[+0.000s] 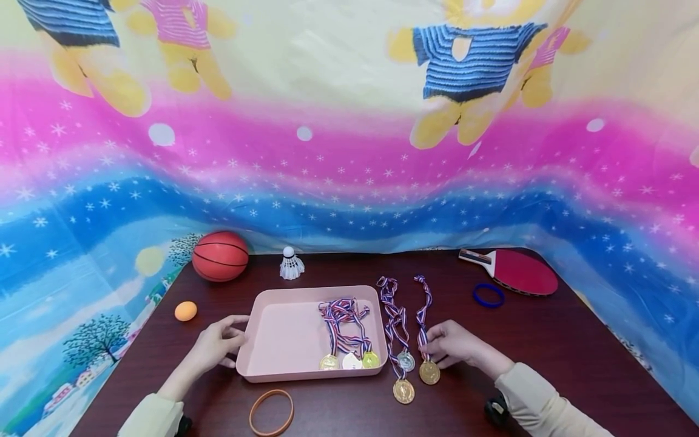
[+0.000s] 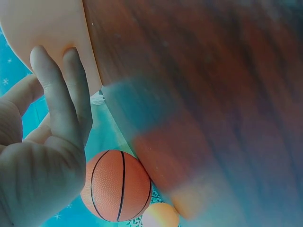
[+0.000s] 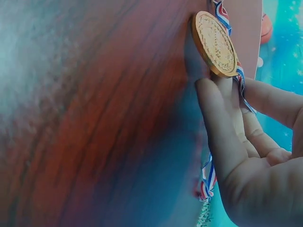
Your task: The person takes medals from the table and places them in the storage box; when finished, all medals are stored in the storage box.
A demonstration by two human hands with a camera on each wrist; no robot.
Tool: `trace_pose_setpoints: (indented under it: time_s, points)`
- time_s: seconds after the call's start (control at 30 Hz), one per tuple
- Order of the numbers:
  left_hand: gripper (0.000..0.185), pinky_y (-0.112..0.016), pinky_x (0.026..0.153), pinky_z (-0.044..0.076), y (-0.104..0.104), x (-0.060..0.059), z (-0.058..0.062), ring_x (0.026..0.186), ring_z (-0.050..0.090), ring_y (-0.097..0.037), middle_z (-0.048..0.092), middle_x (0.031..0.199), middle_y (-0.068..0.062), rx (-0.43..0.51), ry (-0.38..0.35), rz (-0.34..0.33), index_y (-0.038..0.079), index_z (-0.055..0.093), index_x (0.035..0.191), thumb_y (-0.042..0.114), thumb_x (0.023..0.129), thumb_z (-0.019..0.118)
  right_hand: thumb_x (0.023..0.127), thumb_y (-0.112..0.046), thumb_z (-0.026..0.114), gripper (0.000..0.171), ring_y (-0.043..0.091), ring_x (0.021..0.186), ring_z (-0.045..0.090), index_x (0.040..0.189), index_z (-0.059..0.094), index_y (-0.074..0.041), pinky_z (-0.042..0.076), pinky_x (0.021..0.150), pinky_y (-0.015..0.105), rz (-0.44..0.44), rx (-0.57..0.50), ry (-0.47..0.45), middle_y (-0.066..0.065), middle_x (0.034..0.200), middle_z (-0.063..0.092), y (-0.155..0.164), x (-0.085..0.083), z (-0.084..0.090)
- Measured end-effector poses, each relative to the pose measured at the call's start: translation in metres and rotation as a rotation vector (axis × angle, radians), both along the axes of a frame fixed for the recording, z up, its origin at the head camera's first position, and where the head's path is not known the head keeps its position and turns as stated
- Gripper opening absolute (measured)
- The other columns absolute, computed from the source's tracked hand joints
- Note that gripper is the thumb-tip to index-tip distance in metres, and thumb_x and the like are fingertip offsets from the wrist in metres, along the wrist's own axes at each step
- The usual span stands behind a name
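A pink tray sits mid-table with three ribboned medals in its right half. My left hand rests against the tray's left wall, thumb near the rim; the left wrist view shows the fingers fairly straight on the tray. Right of the tray lie three more medals: a silver one, a gold one and another gold one. My right hand pinches that last medal's striped ribbon just above the disc, fingers beside it.
A basketball, a shuttlecock and a small orange ball lie at the back left. A red paddle and blue wristband lie back right. An orange wristband lies by the front edge. Patterned cloth surrounds the table.
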State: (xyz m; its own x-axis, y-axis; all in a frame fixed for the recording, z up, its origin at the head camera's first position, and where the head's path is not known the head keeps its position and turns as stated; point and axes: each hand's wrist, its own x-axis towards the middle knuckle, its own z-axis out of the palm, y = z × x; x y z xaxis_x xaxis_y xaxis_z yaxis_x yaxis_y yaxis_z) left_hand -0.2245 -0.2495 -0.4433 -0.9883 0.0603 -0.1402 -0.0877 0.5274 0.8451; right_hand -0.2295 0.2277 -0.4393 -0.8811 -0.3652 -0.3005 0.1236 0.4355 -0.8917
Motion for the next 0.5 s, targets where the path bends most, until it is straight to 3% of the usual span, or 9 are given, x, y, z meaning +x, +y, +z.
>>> trace_pose_setpoints:
  time_s: [0.27, 0.5]
  points:
    - [0.049, -0.037, 0.053, 0.058, 0.0016, 0.0007, 0.002, 0.072, 0.067, -0.02, 0.066, 0.097, -0.015, -0.02, 0.005, -0.006, -0.001, 0.045, 0.136, 0.009, 0.091, 0.059, 0.088, -0.013, 0.064, 0.013, 0.014, 0.067, 0.061, 0.082, 0.059, -0.003, 0.057, 0.055, 0.029, -0.019, -0.045, -0.043, 0.001, 0.08, 0.067, 0.0003, 0.0014, -0.0018]
    - [0.049, -0.036, 0.054, 0.058, 0.0013, -0.0002, 0.0027, 0.073, 0.067, -0.021, 0.066, 0.098, -0.016, -0.05, 0.02, -0.021, -0.001, 0.045, 0.136, 0.01, 0.091, 0.059, 0.088, -0.014, 0.064, 0.014, 0.015, 0.069, 0.063, 0.082, 0.058, -0.003, 0.056, 0.053, 0.029, -0.037, -0.033, -0.04, 0.003, 0.086, 0.071, 0.0028, 0.0031, -0.0016]
